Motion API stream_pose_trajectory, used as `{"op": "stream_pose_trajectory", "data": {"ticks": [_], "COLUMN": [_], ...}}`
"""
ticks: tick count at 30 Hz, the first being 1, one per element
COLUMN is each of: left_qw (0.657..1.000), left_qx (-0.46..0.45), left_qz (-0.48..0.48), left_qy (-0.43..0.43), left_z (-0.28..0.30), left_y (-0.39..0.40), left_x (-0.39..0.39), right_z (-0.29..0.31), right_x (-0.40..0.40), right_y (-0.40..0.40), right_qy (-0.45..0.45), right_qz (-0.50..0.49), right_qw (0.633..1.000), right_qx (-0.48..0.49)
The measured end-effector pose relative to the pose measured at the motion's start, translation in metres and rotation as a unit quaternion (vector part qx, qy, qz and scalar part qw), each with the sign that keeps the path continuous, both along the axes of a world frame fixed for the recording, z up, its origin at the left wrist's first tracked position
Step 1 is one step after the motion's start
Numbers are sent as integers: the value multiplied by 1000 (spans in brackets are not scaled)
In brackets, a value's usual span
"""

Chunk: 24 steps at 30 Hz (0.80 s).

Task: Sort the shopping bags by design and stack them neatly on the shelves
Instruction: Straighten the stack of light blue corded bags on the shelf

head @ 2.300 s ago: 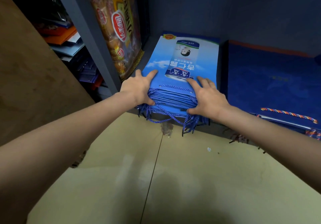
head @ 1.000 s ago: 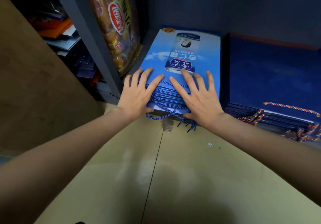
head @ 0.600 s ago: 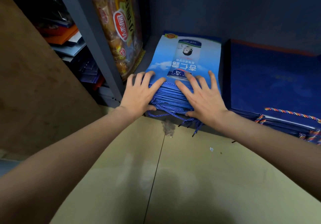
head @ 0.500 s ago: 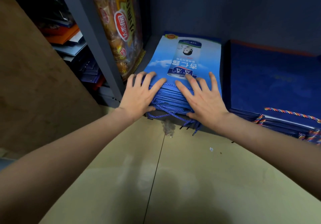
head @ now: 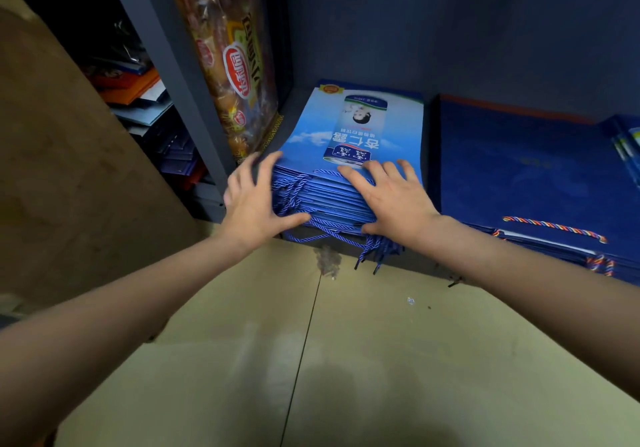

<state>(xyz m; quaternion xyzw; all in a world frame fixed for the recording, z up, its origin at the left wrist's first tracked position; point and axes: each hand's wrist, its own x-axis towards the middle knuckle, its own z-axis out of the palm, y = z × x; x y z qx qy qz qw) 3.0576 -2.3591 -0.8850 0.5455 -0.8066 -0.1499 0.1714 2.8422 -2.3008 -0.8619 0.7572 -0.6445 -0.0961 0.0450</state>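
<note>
Resting flat with fingers spread, our right hand (head: 394, 200) presses palm-down on the near end of the light blue bag stack (head: 360, 141), holding nothing. Our left hand (head: 258, 204) is open wide as well, fingers splayed against the stack's left edge, thumb reaching under toward the blue rope handles (head: 332, 231); it looks slightly blurred, so we cannot tell how firm the contact is. Between the two hands the layered bag edges and handles show, some cord ends hanging over the shelf lip (head: 415, 263) below the right wrist. The stack lies on the bottom shelf, its top bag printed with a can design, seen upside down. Just right of the right hand lies a dark blue bag stack (head: 519, 169) with a multicoloured rope handle (head: 554, 227). Beyond the left hand stands a snack-print bag (head: 228, 65) upright against the grey shelf post (head: 180, 75). Below both forearms lies the pale tiled floor (head: 346, 360).
</note>
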Motion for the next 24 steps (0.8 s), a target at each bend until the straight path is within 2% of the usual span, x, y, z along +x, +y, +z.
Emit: {"op": "stream_pose_trajectory", "data": {"ticks": [2, 3, 5, 9, 16, 19, 22, 23, 24], "left_qw": [977, 962, 946, 907, 862, 894, 922, 942, 970], "left_qx": [113, 157, 194, 222, 288, 291, 340, 312, 238], "left_qz": [108, 132, 147, 236, 260, 241, 143, 101, 48], "left_qy": [147, 182, 214, 269, 327, 242, 118, 65, 2], "left_z": [-6, -10, -19, -17, -25, -28, -30, -27, -22], "left_y": [14, 20, 28, 24, 10, 17, 39, 45, 48], "left_x": [-3, -8, -21, -39, -26, 8, 46, 52, 56], "right_z": [3, 5, 7, 8, 4, 3, 3, 3, 3], "right_x": [-2, -2, -2, -3, -7, -9, -8, -8, -7], "right_y": [-3, -4, -5, -7, -9, -8, -8, -7, -7], "right_qy": [-24, -27, -26, -19, -10, -3, -1, 2, 5], "right_qz": [2, 5, 13, 18, 11, 11, 14, 15, 16], "right_qw": [1000, 1000, 1000, 1000, 1000, 1000, 1000, 1000, 1000], "right_qx": [6, 5, 7, 5, -5, -10, -14, -12, -13]}}
